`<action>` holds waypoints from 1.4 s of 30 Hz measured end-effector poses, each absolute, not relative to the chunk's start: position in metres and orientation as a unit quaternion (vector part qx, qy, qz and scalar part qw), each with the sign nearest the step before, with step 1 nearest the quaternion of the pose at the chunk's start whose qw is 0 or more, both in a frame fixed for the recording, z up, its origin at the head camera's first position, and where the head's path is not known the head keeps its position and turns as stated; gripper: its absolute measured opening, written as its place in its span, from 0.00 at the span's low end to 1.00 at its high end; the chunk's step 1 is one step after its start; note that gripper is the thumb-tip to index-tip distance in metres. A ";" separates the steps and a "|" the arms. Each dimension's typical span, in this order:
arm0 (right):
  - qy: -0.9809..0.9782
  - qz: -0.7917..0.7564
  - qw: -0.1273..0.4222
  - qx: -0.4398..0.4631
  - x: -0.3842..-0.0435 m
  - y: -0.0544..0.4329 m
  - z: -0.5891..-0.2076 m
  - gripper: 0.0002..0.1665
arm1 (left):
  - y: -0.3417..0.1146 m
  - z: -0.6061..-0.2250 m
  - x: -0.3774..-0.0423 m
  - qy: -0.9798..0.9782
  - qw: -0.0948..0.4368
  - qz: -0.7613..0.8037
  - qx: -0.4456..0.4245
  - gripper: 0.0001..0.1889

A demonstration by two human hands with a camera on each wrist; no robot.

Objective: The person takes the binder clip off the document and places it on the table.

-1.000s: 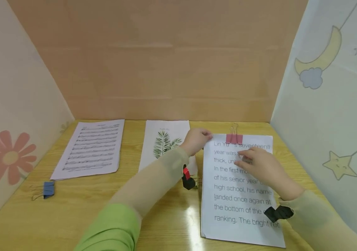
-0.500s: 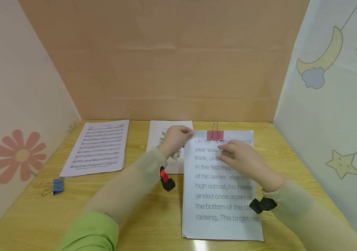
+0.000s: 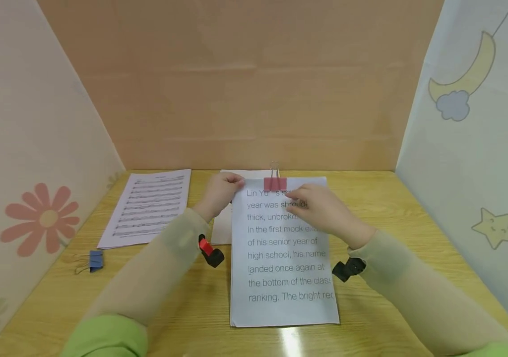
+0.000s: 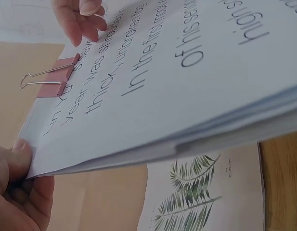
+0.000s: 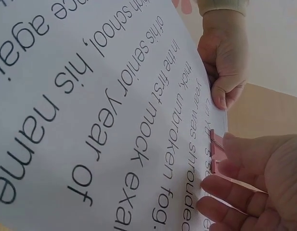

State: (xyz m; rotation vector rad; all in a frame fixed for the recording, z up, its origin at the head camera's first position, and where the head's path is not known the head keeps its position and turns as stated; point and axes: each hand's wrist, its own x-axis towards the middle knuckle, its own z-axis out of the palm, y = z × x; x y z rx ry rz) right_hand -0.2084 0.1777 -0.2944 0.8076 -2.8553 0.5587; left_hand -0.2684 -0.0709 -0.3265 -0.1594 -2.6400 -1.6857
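Observation:
A stack of white sheets with large printed text (image 3: 285,277) bears a pink binder clip (image 3: 275,184) on its top edge, wire handles pointing up. My left hand (image 3: 220,196) pinches the stack's top left corner between thumb and fingers, as the left wrist view (image 4: 20,185) confirms. The stack is held up and tilted above the table. Over its upper part is my right hand (image 3: 325,213), fingers loosely extended beside the clip. In the right wrist view, the right thumb lies close to the clip (image 5: 216,154); whether it touches cannot be told.
Behind the stack lies a sheet with a palm leaf print (image 4: 235,192), mostly covered in the head view. Farther left are pages of sheet music (image 3: 151,206) and a blue binder clip (image 3: 95,260). Patterned side walls and a brown back panel (image 3: 254,99) enclose the wooden table (image 3: 182,307).
The clipped stack has moved left with my left hand, now covering most of the palm leaf print. My right hand has followed leftward above the page, its fingers still loose.

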 end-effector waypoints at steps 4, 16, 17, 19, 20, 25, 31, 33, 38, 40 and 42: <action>-0.944 0.182 0.052 0.269 -0.217 0.165 -0.284 0.22 | -0.083 -0.323 -0.263 -0.843 0.006 -0.537 -0.036 0.11; -0.942 0.234 0.028 0.239 -0.254 0.136 -0.245 0.34 | -0.102 -0.319 -0.249 -0.869 0.029 -0.493 -0.026 0.11; -0.943 0.234 0.011 0.237 -0.257 0.134 -0.243 0.38 | -0.103 -0.319 -0.248 -0.872 0.032 -0.487 -0.027 0.11; -0.944 0.235 -0.034 0.229 -0.263 0.130 -0.239 0.44 | -0.104 -0.319 -0.246 -0.875 0.037 -0.482 -0.028 0.11; -0.944 0.235 -0.058 0.226 -0.265 0.129 -0.238 0.47 | -0.105 -0.318 -0.245 -0.876 0.039 -0.480 -0.028 0.11; -0.923 0.278 -0.159 0.215 -0.274 0.123 -0.235 0.41 | -0.105 -0.313 -0.241 -0.879 0.051 -0.473 -0.035 0.11; -0.884 0.373 -0.216 0.181 -0.277 0.122 -0.230 0.35 | -0.106 -0.306 -0.236 -0.877 0.059 -0.475 -0.039 0.12; -0.868 0.404 -0.235 0.168 -0.277 0.123 -0.230 0.33 | -0.107 -0.305 -0.235 -0.878 0.059 -0.474 -0.040 0.12; -0.842 0.455 -0.253 0.144 -0.276 0.124 -0.231 0.23 | -0.108 -0.304 -0.231 -0.879 0.060 -0.471 -0.045 0.12; -0.839 0.465 -0.248 0.138 -0.275 0.124 -0.232 0.20 | -0.108 -0.304 -0.229 -0.878 0.062 -0.471 -0.050 0.11; -0.837 0.472 -0.243 0.132 -0.273 0.124 -0.232 0.18 | -0.108 -0.303 -0.228 -0.880 0.066 -0.467 -0.055 0.11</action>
